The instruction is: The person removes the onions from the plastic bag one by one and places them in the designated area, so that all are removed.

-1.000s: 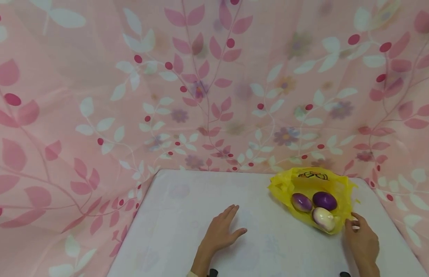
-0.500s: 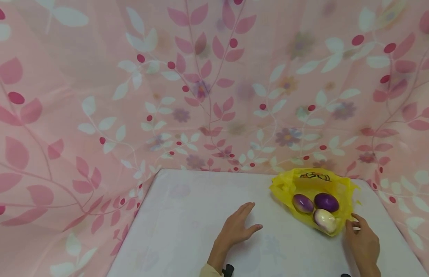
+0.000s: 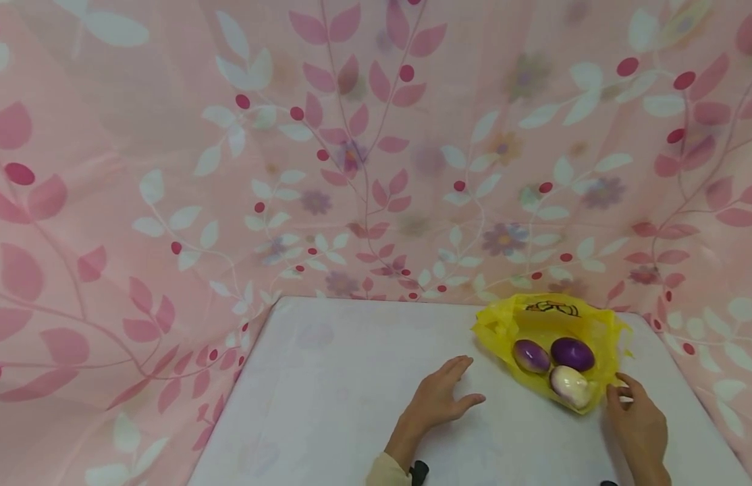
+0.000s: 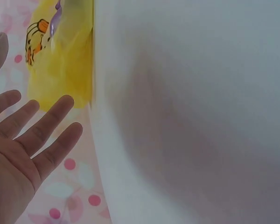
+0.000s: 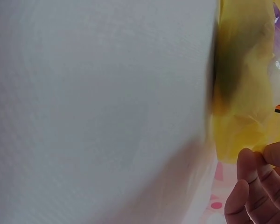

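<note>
A yellow plastic bag (image 3: 552, 316) lies open at the back right of the white table (image 3: 345, 378). Inside it are a purple-and-white eggplant (image 3: 530, 356), a dark purple one (image 3: 572, 353) and a whitish one (image 3: 569, 383). My left hand (image 3: 455, 388) hovers flat over the table, fingers straight and pointing toward the bag, a short way left of it. The left wrist view shows this left hand (image 4: 28, 135) spread, with the bag (image 4: 60, 60) beyond. My right hand (image 3: 622, 395) pinches the bag's near right edge; the right wrist view has its fingers (image 5: 252, 177) curled at the bag's (image 5: 242, 93) rim.
Pink curtain fabric (image 3: 376, 169) with leaf and flower print closes in the table at the back and on both sides. The table's left edge (image 3: 230, 405) drops off to the curtain. Bare white surface spreads left of the hands.
My left hand has slid right across the table toward the bag. The right hand has stayed at the bag's edge, and the bag and eggplants have not moved.
</note>
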A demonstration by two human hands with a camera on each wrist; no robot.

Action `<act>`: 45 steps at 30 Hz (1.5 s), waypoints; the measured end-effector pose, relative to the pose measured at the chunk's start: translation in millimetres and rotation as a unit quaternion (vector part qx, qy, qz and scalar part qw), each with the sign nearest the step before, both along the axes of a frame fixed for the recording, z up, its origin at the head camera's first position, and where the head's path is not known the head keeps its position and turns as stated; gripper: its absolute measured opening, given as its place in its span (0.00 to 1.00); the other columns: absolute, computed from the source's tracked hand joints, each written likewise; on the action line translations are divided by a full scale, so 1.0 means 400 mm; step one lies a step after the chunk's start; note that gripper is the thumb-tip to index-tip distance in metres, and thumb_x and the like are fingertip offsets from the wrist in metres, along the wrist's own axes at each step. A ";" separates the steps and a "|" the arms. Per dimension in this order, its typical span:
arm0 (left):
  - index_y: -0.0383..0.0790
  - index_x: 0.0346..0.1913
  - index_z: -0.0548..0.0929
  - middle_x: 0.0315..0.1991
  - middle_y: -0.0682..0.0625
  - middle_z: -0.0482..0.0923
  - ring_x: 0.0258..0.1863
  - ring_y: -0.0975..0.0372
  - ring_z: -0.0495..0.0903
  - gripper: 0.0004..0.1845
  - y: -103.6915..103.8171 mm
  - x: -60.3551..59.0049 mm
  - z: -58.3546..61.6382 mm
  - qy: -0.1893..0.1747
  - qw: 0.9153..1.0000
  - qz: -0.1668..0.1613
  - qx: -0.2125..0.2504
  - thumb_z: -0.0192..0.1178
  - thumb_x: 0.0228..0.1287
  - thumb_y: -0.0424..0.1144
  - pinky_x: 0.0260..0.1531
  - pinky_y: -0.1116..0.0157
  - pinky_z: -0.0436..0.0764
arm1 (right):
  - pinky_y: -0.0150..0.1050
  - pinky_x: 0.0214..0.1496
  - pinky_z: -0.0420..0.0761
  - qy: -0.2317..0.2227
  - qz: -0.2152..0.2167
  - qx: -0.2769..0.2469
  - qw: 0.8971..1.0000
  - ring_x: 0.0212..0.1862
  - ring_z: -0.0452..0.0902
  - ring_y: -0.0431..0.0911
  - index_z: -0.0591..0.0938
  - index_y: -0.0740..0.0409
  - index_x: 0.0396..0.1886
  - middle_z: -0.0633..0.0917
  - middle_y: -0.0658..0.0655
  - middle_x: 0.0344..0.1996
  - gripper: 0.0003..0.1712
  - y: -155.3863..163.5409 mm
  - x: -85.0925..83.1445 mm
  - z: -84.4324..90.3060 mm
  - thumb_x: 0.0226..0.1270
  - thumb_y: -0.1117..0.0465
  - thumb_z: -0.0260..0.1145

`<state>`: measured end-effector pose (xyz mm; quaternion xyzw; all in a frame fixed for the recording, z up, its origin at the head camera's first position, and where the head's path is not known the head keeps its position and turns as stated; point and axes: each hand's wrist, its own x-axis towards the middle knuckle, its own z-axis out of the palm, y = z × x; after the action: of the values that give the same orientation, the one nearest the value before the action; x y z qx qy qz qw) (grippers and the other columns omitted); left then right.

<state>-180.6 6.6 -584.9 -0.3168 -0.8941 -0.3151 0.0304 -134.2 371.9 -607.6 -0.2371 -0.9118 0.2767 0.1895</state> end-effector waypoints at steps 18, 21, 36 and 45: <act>0.48 0.69 0.71 0.66 0.58 0.71 0.40 0.76 0.80 0.37 0.144 -0.013 0.001 0.023 0.999 -0.025 -0.009 0.57 0.63 0.65 0.42 0.80 0.74 | 0.36 0.24 0.68 0.009 0.001 0.004 1.000 0.29 0.80 0.54 0.77 0.64 0.59 0.85 0.67 0.41 0.21 0.001 -0.006 -0.025 0.69 0.60 0.61; 0.48 0.69 0.71 0.66 0.60 0.70 0.41 0.75 0.80 0.37 0.164 -0.016 0.006 0.019 0.999 -0.034 -0.009 0.57 0.64 0.65 0.42 0.81 0.74 | 0.34 0.22 0.67 0.014 -0.004 0.005 1.000 0.28 0.80 0.53 0.77 0.64 0.59 0.86 0.67 0.41 0.21 0.000 -0.004 -0.024 0.69 0.61 0.62; 0.51 0.67 0.71 0.63 0.61 0.73 0.32 0.80 0.74 0.33 0.256 -0.039 0.020 0.028 0.996 -0.080 -0.028 0.60 0.65 0.62 0.32 0.84 0.70 | 0.31 0.21 0.65 0.035 -0.005 0.017 0.999 0.25 0.79 0.48 0.79 0.63 0.57 0.86 0.66 0.39 0.20 -0.012 0.002 -0.005 0.67 0.62 0.64; 0.55 0.70 0.69 0.67 0.66 0.66 0.56 0.77 0.70 0.35 0.312 -0.035 0.016 0.020 0.992 -0.088 -0.090 0.57 0.64 0.66 0.51 0.77 0.71 | 0.31 0.21 0.65 0.029 -0.005 0.016 0.999 0.26 0.80 0.50 0.78 0.63 0.58 0.86 0.66 0.39 0.21 -0.010 0.000 -0.005 0.67 0.62 0.64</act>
<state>-194.5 131.5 -578.5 -0.4023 -0.8866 -0.2280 -0.0084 -134.1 367.8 -609.4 -0.2306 -0.9089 0.2677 0.2214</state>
